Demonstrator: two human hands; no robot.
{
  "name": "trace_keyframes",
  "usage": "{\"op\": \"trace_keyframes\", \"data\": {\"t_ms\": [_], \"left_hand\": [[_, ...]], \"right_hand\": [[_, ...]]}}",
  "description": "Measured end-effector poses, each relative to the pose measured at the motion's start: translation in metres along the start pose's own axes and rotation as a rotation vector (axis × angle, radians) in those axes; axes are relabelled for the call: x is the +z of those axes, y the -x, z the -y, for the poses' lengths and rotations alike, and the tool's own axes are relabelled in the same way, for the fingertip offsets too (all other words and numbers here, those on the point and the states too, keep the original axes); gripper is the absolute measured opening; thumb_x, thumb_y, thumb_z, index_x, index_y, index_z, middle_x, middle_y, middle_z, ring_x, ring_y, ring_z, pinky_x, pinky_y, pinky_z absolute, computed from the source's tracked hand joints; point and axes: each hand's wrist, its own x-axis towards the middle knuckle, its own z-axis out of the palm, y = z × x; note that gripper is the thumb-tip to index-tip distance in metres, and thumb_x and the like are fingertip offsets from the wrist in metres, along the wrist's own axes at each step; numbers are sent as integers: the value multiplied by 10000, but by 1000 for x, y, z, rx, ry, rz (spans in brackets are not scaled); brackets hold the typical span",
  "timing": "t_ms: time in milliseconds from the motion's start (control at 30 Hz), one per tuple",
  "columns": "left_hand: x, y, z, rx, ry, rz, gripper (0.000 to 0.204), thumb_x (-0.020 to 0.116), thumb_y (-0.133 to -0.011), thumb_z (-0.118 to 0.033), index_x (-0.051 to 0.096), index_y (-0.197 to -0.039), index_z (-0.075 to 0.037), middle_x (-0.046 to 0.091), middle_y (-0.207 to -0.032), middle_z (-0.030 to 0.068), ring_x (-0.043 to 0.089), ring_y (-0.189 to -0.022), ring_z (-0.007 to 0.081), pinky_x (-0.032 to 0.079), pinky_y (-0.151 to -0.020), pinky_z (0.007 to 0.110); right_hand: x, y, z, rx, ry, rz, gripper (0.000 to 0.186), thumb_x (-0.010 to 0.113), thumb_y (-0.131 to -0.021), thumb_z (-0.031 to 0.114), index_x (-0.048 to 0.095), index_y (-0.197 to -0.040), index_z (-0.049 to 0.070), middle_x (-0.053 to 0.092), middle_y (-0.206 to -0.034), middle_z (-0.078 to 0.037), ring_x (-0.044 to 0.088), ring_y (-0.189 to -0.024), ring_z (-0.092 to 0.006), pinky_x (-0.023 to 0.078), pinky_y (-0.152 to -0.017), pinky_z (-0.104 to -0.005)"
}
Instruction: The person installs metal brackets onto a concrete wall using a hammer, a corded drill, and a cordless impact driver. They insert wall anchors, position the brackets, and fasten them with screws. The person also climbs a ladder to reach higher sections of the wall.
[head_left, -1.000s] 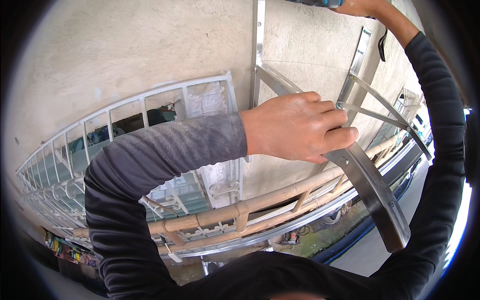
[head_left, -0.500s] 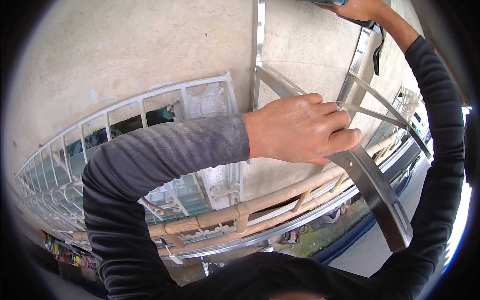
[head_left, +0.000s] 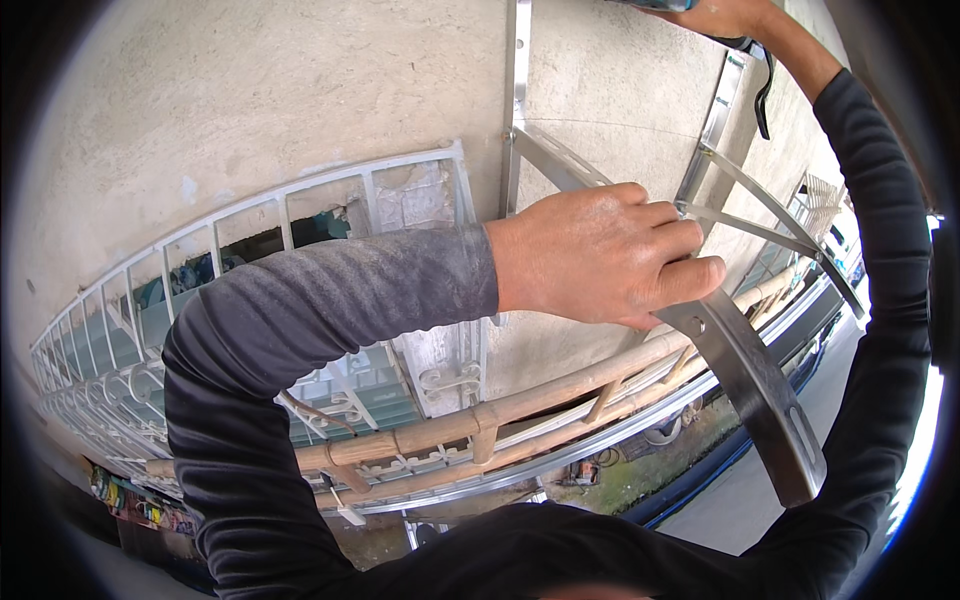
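My left hand (head_left: 610, 258) is closed around the arm of a steel wall bracket (head_left: 755, 385), whose bent end slants down toward my right elbow. The bracket's upright (head_left: 517, 90) lies flat against the rough wall. At the top edge my right hand (head_left: 725, 15) is wrapped around a teal and black power tool (head_left: 668, 4), apparently a cordless drill. Most of that tool is cut off by the frame, so its tip is hidden. A black strap (head_left: 765, 100) dangles below it, near a second steel bracket (head_left: 712, 125) on the wall.
White window bars (head_left: 285, 215) jut from the wall at left. Bamboo poles (head_left: 540, 400) run across below my left hand. Far beneath are a ground strip (head_left: 640, 470) with an orange tool (head_left: 583, 474) and a grey paved surface (head_left: 710, 500).
My right hand and the power tool have shifted slightly up and to the right, and the strap has swung. My left hand keeps its hold on the bracket.
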Motion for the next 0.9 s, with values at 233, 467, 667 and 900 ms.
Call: {"op": "trace_keyframes", "data": {"t_ms": [233, 467, 667, 900], "left_hand": [[-1, 0, 0, 1, -16, 22, 713, 918, -756, -342, 504, -1302, -143, 606, -952, 34, 689, -895, 212, 565, -776, 347], [-1, -1, -1, -9, -17, 9, 683, 914, -756, -320, 524, -1285, -135, 614, -965, 35, 690, -910, 217, 563, -802, 359], [0, -1, -4, -64, 46, -13, 643, 905, -758, -262, 522, -1261, -144, 602, -964, 45, 679, -905, 241, 556, -838, 383], [-3, 0, -7, -83, 67, -66, 629, 891, -765, -213, 516, -1264, -140, 587, -950, 58, 660, -875, 275, 554, -837, 414]], "right_hand": [[-5, 2, 12, 97, -13, 33, 572, 836, -822, 180, 618, -1337, 60, 718, -1244, -151, 685, -1109, -240, 533, -980, -376], [-6, 1, 16, 141, 23, 52, 592, 834, -824, 208, 608, -1361, 103, 715, -1260, -140, 686, -1141, -266, 528, -994, -405], [1, 8, 23, 127, 54, -13, 611, 798, -806, 153, 601, -1384, 124, 731, -1240, -159, 705, -1116, -295, 542, -965, -408], [8, 9, 38, 220, 148, -117, 652, 723, -765, 94, 596, -1402, 154, 745, -1153, -229, 717, -1068, -418, 567, -905, -460]]}}
